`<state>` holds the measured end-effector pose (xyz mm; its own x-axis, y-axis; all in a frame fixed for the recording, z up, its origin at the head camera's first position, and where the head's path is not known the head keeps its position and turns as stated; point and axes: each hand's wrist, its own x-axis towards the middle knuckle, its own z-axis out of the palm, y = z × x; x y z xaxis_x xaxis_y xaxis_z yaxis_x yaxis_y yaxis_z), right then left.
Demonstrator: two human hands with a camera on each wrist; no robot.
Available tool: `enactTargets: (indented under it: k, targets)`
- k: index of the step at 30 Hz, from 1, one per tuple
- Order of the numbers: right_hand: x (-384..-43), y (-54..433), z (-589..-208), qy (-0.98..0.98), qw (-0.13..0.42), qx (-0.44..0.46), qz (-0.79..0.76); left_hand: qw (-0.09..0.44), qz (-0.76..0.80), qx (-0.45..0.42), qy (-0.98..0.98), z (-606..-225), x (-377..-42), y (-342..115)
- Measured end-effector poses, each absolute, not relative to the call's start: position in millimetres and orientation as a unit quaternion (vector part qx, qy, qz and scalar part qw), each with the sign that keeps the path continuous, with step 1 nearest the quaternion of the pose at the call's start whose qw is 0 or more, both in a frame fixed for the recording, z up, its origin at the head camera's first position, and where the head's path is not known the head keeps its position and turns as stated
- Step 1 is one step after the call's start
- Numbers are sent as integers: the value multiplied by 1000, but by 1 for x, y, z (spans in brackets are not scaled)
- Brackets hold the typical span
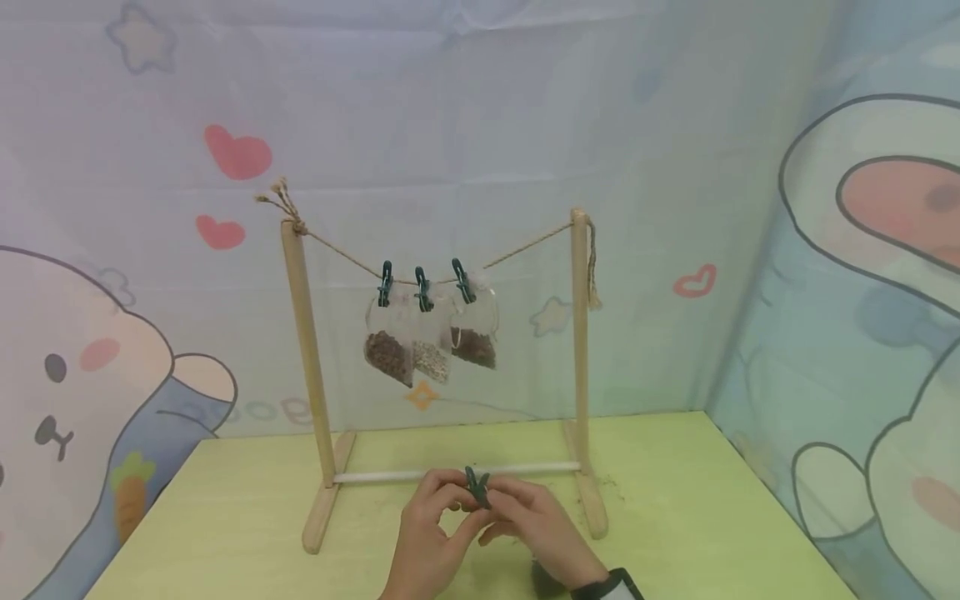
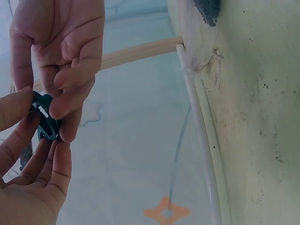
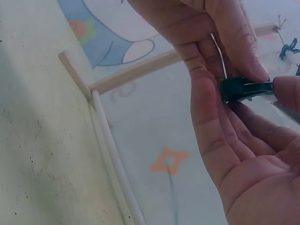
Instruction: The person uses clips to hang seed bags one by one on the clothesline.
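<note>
A small dark green clothespin [image 1: 477,487] is held between the fingertips of both hands, above the table in front of the rack. My left hand [image 1: 431,537] pinches it from the left, and my right hand [image 1: 542,533] pinches it from the right. Close up in the left wrist view, thumbs and fingers of the two hands meet around the clothespin [image 2: 47,117]. The right wrist view shows the clothespin [image 3: 246,89] too, partly covered by fingers. A clear bag with dark contents [image 1: 547,577] lies on the table, partly hidden under my right wrist.
Behind the hands stands a wooden rack [image 1: 307,350] with a sagging rope [image 1: 528,245] and a white crossbar [image 1: 382,477]. Three green clothespins hold clear bags on the rope: two with dark bits [image 1: 388,354], one with pale bits [image 1: 431,361]. Dark specks dot the yellow-green table [image 1: 675,500].
</note>
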<state>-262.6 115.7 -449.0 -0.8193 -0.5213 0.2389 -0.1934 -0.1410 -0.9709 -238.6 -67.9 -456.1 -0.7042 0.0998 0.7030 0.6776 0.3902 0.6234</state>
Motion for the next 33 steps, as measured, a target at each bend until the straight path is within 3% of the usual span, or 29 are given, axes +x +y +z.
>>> enactTargets:
  k: [4,11,14,21,26,30,33]
  targets:
    - [-263,115,-450,665,71,-272,-692,273,-502,-241,-785,-452,-237,-70]
    - [-260,113,-449,734,-105,-305,-598,192,-557,-194,-784,-440,-234,-86]
    - [-258,113,-447,753,-148,-324,-554,163,-554,-208,-789,-437,-234,-92]
    - [-255,113,-445,747,-145,-367,-534,156,-528,-267,-791,-435,-232,-101]
    - [-254,113,-446,745,-140,-375,-534,166,-525,-258,-794,-434,-229,-100]
    - [-256,119,-445,766,-140,-358,-516,208,-522,-220,-797,-432,-228,-97]
    - [-260,129,-445,810,-135,-296,-487,259,-509,-196,-797,-431,-229,-96]
